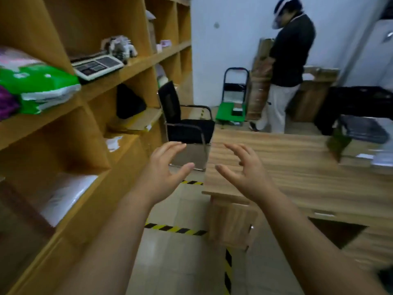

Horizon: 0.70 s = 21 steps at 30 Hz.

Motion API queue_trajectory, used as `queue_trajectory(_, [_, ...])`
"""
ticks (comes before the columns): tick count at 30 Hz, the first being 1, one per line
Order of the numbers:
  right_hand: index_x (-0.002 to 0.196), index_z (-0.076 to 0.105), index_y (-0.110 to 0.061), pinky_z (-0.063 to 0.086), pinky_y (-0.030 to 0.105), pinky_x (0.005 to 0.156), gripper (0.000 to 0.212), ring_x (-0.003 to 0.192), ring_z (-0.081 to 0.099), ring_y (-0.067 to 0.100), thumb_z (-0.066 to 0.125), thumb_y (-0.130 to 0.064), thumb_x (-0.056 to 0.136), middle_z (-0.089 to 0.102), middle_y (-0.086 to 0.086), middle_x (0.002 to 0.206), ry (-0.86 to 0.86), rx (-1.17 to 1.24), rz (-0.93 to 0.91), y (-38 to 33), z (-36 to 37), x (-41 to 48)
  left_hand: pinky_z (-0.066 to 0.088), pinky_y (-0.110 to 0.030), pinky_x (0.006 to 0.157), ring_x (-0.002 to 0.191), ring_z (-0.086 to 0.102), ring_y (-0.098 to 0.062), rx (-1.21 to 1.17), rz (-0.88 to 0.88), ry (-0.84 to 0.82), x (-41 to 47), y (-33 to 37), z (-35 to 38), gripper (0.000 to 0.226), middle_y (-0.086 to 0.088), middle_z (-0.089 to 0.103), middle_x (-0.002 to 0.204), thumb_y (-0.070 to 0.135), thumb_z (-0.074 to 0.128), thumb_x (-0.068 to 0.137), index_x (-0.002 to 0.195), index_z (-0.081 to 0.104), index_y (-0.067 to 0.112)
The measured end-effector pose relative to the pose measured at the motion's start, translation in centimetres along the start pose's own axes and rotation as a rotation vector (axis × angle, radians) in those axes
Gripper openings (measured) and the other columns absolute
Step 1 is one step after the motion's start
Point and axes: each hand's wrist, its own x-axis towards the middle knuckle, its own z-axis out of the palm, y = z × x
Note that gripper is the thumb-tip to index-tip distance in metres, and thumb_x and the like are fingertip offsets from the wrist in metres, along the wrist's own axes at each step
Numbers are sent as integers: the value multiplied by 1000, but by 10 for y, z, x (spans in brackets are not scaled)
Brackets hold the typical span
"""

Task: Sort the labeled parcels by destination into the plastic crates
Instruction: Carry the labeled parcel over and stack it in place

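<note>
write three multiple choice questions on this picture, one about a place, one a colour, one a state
1. Where does the weighing scale sit?
A. on a shelf of the wooden rack
B. on the desk
C. on the black chair

2. What colour is the deck of the trolley by the far wall?
A. red
B. green
C. blue

3. How are the left hand and right hand?
A. both gripping one parcel
B. one holding a box
C. both held out, holding nothing

Answers:
1 A, the scale lies on a shelf board at the left.
2 B, its flat deck is bright green.
3 C, both hands are spread in the air, with no object in either.
</note>
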Motion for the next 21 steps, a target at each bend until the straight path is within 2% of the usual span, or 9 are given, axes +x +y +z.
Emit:
queue_trajectory(2, [141, 49, -38, 47, 44, 104, 71, 128, 47, 12, 60, -68, 78, 48, -9, 139, 58, -44, 66, 27, -19, 10, 34, -35, 114, 136, 36, -7, -40, 71, -60, 38, 5, 32, 60, 13, 44, 143, 58, 54, 89, 140, 50, 27])
queue_trajectory(4, [141, 49, -38, 46, 43, 105, 68, 127, 46, 10, 64, -65, 80, 49, -12, 135, 118, -93, 128, 49, -42, 23, 29, -29, 114, 136, 33, -5, -48, 147, -110, 76, 12, 62, 60, 13, 43, 144, 56, 54, 90, 141, 49, 26])
queue_trajectory(6, [142, 48, -37, 42, 35, 107, 65, 125, 43, 5, 67, -59, 83, 46, -17, 131, 165, -162, 163, 65, -68, 36, 25, -26, 114, 135, 32, -5, -67, 212, -149, 113, 23, 88, 58, 12, 42, 144, 51, 57, 91, 142, 48, 25])
queue_trajectory(8, [143, 46, -36, 34, 25, 107, 65, 126, 38, 0, 67, -57, 85, 40, -22, 130, 190, -255, 206, 80, -90, 45, 27, -32, 116, 135, 33, -6, -107, 284, -180, 147, 37, 113, 57, 12, 42, 144, 50, 59, 91, 142, 49, 25])
queue_trajectory(12, [143, 49, -30, 29, 20, 106, 65, 131, 39, 6, 67, -54, 86, 45, -11, 141, 258, -368, 300, 116, -125, 43, 26, -24, 112, 133, 37, -8, -182, 395, -260, 190, 71, 168, 56, 10, 45, 142, 48, 61, 90, 140, 52, 22])
queue_trajectory(17, [142, 50, -29, 36, 30, 111, 65, 130, 43, 9, 68, -54, 84, 47, -10, 138, 337, -381, 421, 169, -169, 28, 32, -29, 112, 132, 39, -10, -256, 450, -358, 214, 115, 238, 55, 10, 45, 141, 46, 63, 90, 138, 54, 21])
queue_trajectory(21, [143, 49, -29, 32, 21, 106, 65, 129, 42, 7, 69, -53, 86, 47, -10, 138, 382, -386, 479, 218, -209, 12, 37, -37, 112, 135, 36, -10, -258, 464, -421, 230, 158, 296, 60, 11, 42, 144, 54, 57, 89, 141, 49, 25])
